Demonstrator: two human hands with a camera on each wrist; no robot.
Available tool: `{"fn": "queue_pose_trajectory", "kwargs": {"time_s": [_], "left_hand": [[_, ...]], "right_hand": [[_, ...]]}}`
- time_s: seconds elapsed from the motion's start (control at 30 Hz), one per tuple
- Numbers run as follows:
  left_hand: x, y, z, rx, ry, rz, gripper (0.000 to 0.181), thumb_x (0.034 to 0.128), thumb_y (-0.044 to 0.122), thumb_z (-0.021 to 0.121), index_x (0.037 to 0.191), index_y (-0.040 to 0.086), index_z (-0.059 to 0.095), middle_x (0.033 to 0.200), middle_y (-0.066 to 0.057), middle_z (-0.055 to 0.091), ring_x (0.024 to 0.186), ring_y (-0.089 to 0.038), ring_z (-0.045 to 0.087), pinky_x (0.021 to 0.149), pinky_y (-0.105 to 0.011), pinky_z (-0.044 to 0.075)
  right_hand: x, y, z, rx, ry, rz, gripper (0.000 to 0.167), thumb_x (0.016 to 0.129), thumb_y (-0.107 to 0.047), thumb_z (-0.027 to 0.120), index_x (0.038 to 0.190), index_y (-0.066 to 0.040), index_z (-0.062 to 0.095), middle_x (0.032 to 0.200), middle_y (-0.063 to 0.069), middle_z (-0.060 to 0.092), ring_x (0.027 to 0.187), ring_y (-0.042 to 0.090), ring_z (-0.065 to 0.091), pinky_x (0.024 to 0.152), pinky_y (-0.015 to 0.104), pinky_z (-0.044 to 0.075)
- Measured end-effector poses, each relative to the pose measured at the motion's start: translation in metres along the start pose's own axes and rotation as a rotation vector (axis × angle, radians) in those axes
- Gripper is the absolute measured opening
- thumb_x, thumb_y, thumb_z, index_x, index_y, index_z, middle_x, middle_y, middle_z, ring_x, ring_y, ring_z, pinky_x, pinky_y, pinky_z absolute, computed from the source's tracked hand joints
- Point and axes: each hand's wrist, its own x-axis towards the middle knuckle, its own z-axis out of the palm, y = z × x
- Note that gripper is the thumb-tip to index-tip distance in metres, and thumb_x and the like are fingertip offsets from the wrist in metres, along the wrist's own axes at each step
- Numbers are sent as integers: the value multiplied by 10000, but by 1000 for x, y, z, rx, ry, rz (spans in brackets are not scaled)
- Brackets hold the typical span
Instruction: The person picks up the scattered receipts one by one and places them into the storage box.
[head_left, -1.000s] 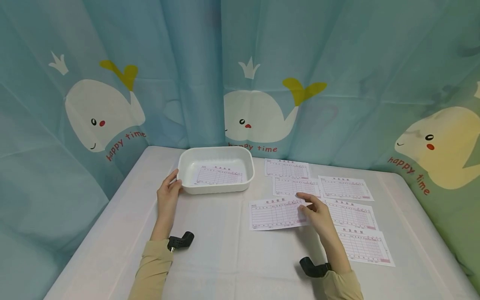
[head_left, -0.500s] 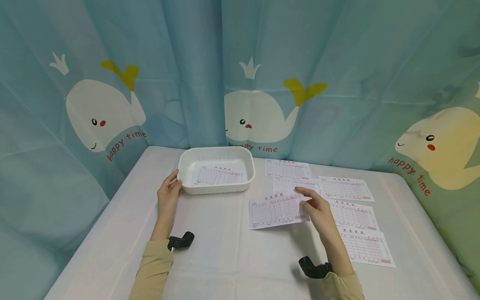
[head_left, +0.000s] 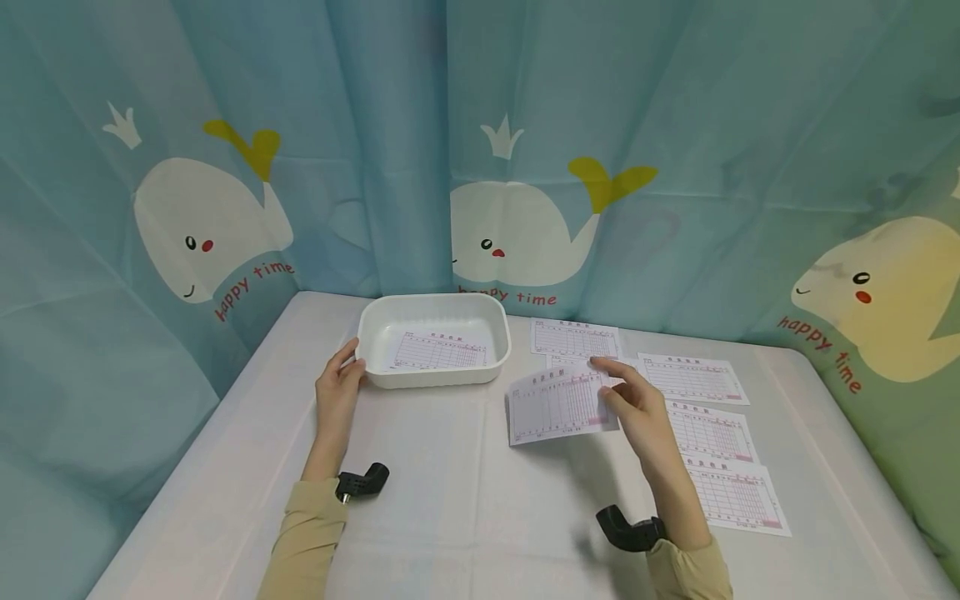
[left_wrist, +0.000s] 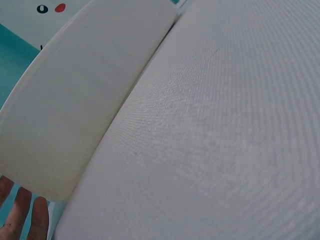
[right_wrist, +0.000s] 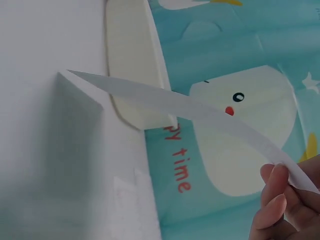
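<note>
My right hand (head_left: 643,417) pinches a printed receipt slip (head_left: 558,408) by its right edge, between thumb and fingers. The slip is lifted and bent, casting a shadow on the table; in the right wrist view the same paper (right_wrist: 200,112) shows as a curved strip. A white plastic tray (head_left: 431,380) stands at the back, with a receipt slip (head_left: 441,352) lying inside. My left hand (head_left: 339,398) touches the tray's left end, its fingers extended; some fingertips (left_wrist: 40,210) show beside the tray wall in the left wrist view.
Several more receipt slips lie at the right, including one at the back (head_left: 573,337), one at the far right (head_left: 693,378) and one nearer (head_left: 738,497). One is partly covered by the held slip. A blue whale-print curtain (head_left: 405,167) hangs behind the white-covered table (head_left: 420,517).
My right hand has raised the receipt slip off the table and slightly away from me; the paper now tilts and bends more. My left hand and the tray have stayed put.
</note>
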Motion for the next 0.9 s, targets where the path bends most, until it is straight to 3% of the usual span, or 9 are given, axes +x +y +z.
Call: {"fn": "queue_pose_trajectory", "kwargs": {"time_s": [0.17,0.4,0.67,0.9], "left_hand": [[0,0,0,-6,-9,1,457,1004,208,483,1456,229,419,1494,20,427,1271,-134,489,1027,-203,461],[-2,2,-1,-20,-21,12,463,1006,205,481,1462,230,409,1512,-5,405,1293,-167,481,1075,-281,441],[-1,1,-1,-20,-15,21,457,1004,194,481,1456,223,421,1509,2,411,1294,-168,485,926,-82,461],[-1,1,-1,-7,-12,29,453,1004,194,480,1453,209,425,1505,2,418,1293,-171,491,970,-149,470]], "right_hand": [[1,-10,-1,3,12,-32,369,964,-39,492,1321,-104,564,948,37,592,768,70,548,631,207,444],[6,-21,0,-3,23,-65,366,976,-63,478,1330,-110,561,1067,70,579,790,76,551,636,187,464],[17,-33,9,42,15,-86,371,968,-42,478,1318,-119,577,1025,99,579,797,86,556,645,184,482],[27,-38,19,82,0,-112,362,962,-29,484,1299,-112,590,1039,67,563,786,84,555,627,177,482]]}}
